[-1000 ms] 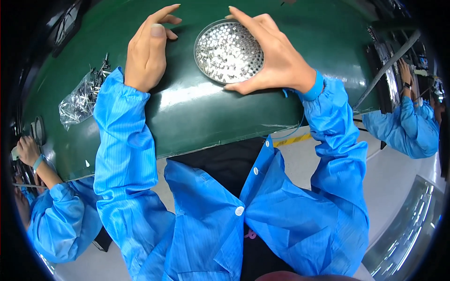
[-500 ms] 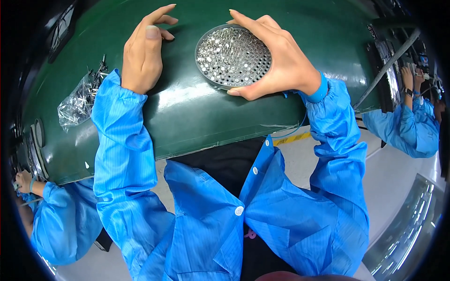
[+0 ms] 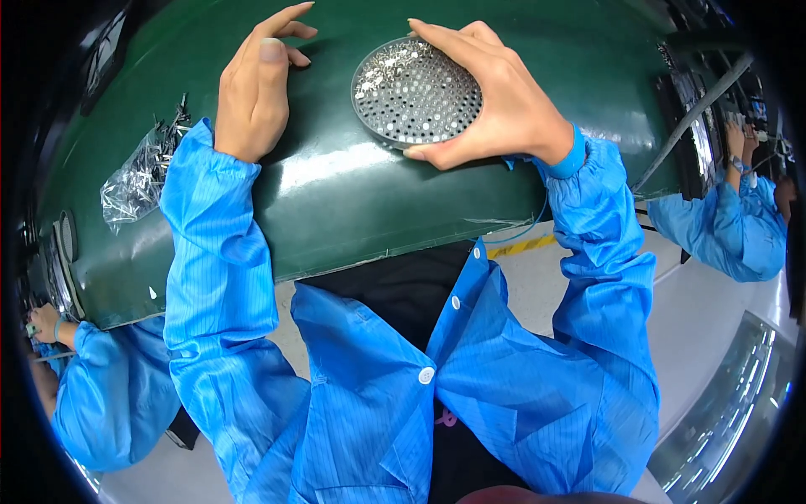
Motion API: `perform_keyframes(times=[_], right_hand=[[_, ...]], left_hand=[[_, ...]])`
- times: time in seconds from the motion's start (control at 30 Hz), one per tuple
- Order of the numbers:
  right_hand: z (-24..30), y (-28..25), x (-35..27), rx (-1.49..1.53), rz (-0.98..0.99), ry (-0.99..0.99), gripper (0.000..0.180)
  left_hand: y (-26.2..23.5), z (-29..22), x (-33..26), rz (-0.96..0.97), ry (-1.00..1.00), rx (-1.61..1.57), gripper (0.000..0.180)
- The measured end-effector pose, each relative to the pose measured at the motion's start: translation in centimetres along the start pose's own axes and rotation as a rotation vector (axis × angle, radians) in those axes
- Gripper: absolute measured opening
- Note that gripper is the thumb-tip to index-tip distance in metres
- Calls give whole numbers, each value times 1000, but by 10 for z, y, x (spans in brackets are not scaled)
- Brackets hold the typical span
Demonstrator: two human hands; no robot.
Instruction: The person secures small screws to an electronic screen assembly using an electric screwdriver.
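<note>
My right hand (image 3: 504, 97) grips a round, dark grey perforated tray (image 3: 420, 105) by its rim, thumb at the near side and fingers at the far side. Small shiny metal pins (image 3: 395, 67) lie heaped toward the tray's far left part. Many holes show over the rest of its face, some with bright pin heads in them. To the left of the tray my left hand (image 3: 259, 88) is held over the table, palm turned inward, fingers loosely bent and apart, with nothing in it.
A clear plastic bag (image 3: 134, 189) with loose metal pins (image 3: 176, 126) lies on the green table (image 3: 353, 218), beside my left sleeve. Co-workers in blue sleeves sit at the left (image 3: 117, 395) and right (image 3: 705, 235). A grey cable (image 3: 693, 118) runs along the right side.
The loose pins have slid toward the tray's far left side, baring more holes on the near and right parts. The tray is tilted slightly differently. Both hands have barely moved.
</note>
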State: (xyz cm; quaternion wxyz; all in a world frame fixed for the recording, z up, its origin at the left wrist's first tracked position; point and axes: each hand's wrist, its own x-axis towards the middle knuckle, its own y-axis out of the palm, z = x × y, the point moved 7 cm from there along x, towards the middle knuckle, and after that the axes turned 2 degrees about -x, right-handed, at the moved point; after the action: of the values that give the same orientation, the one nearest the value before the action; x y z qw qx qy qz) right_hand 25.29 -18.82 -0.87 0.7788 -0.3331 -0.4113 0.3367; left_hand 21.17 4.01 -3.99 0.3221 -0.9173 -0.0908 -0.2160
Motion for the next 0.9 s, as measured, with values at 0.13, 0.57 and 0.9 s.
perform_keyframes(times=[0.13,0.57,0.9], right_hand=[[-2,-1,3,-36,-7,16,104],[7,3,-2,14,14,-6,107],[0,1,-1,-56,-38,19,106]], left_hand=[[1,-1,0,1,10,3,75],[0,-2,1,-6,30,16,75],[0,2,-2,1,27,-2,71]])
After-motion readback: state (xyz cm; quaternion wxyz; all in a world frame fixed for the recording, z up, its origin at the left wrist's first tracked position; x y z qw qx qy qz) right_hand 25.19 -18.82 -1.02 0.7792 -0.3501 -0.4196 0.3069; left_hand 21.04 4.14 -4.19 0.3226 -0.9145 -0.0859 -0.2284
